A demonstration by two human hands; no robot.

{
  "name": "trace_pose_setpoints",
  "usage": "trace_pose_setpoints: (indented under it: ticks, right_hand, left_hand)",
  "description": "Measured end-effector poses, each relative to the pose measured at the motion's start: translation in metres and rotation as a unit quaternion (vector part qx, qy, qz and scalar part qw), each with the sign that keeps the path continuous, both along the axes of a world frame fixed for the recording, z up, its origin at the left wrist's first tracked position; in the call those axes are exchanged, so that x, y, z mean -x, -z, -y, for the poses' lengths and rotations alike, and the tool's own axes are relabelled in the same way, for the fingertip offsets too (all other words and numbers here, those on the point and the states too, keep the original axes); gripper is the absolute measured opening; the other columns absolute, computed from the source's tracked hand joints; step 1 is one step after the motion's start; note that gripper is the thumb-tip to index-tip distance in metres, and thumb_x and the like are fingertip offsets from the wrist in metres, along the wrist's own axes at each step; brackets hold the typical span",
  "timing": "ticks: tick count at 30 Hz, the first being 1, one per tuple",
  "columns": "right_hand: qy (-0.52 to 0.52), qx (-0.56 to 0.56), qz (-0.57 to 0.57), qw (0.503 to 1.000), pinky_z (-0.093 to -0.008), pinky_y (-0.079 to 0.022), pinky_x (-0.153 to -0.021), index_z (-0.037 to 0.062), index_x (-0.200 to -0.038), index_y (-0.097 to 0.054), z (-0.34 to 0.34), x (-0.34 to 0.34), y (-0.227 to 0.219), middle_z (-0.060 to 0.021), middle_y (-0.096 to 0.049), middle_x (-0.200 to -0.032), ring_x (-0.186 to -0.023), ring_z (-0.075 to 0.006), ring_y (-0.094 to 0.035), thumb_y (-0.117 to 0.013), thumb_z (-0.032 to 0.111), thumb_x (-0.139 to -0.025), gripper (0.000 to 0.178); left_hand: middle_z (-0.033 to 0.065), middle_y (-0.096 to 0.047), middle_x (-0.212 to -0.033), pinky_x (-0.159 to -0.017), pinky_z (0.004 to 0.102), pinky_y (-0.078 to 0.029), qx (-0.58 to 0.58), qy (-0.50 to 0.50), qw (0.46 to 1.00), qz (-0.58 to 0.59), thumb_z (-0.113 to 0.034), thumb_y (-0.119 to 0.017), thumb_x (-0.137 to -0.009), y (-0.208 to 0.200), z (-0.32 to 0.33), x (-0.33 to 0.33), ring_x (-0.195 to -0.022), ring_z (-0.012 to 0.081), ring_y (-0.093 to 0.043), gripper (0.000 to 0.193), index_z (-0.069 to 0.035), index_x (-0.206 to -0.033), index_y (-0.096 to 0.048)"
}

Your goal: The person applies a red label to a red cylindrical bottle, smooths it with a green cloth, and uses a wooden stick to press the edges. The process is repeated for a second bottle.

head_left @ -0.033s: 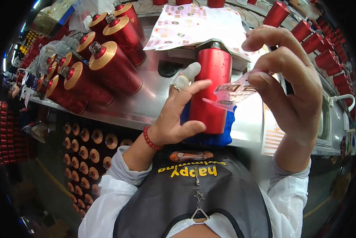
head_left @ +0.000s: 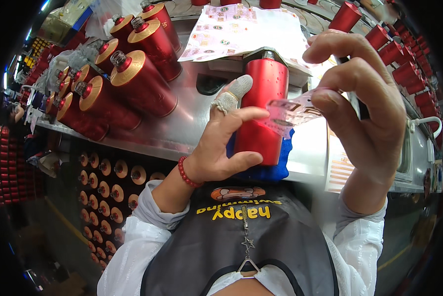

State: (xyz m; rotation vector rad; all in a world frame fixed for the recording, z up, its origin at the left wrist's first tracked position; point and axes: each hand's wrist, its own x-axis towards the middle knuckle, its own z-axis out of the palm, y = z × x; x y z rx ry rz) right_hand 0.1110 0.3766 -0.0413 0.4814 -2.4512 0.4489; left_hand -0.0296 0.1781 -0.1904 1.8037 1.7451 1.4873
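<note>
A red bottle (head_left: 265, 89) lies on its side on a blue cloth (head_left: 286, 155), its clear neck pointing away from me and droplets on its upper part. My right hand (head_left: 362, 93) is closed, thumb and finger pinching the right end of a clear printed sticker (head_left: 288, 114) just over the bottle. At the sticker's left edge, the index fingertip of my left hand (head_left: 221, 138) seems to touch it. That hand is open along the bottle's left side, thumb stretched out, with a pale cover over one finger. Whether the sticker touches the bottle, I cannot tell.
Behind the bottle lies a printed sticker sheet (head_left: 251, 32). Several red bottles with gold shoulders (head_left: 142, 81) stand on the metal table at left, and more (head_left: 120, 195) fill a spot below it. Red bottles (head_left: 379, 39) line the far right, near a white tap (head_left: 428, 121).
My right hand has shifted slightly right and down. The sticker is drawn flatter, and my left index finger has come down to its left edge.
</note>
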Motion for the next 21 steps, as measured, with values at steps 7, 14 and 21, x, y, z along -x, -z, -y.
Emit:
trace_pose_setpoints:
  ticks: [7,14,21]
  right_hand:
    - [0.058,0.093,0.045,0.993,-0.0306,-0.047,-0.079,-0.0031,-0.089,-0.060,0.001,-0.004,0.000,-0.0165,-0.063,-0.109,-0.091,-0.0157,-0.060,-0.064,0.011,-0.096,0.016]
    - [0.152,0.126,0.023,0.980,-0.0312,-0.050,-0.075,0.0002,-0.086,-0.062,-0.038,0.046,0.098,-0.0081,-0.064,-0.099,-0.088,-0.0198,-0.062,-0.069,0.017,-0.095,0.020]
    - [0.143,0.120,0.020,0.982,-0.0377,-0.052,-0.079,-0.0006,-0.086,-0.062,-0.042,0.064,0.114,-0.0110,-0.062,-0.097,-0.094,-0.0262,-0.060,-0.071,0.016,-0.090,0.019]
  left_hand:
    - [0.0317,-0.045,-0.147,-0.117,0.0494,-0.019,-0.003,-0.095,0.995,0.032,-0.014,-0.072,-0.084,-0.016,0.011,-0.031,-0.140,0.0433,-0.033,0.011,-0.006,-0.081,-0.065]
    - [0.0287,-0.050,-0.143,-0.111,0.0433,-0.030,0.045,-0.188,0.981,-0.026,-0.016,-0.073,-0.085,0.000,0.009,-0.039,-0.128,0.0371,-0.047,0.020,-0.006,-0.079,-0.057]
    - [0.0223,-0.052,-0.110,-0.095,0.0453,-0.036,0.036,-0.201,0.979,-0.013,-0.020,-0.075,-0.082,0.008,0.002,-0.042,-0.105,0.0366,-0.048,0.029,-0.006,-0.092,-0.052]
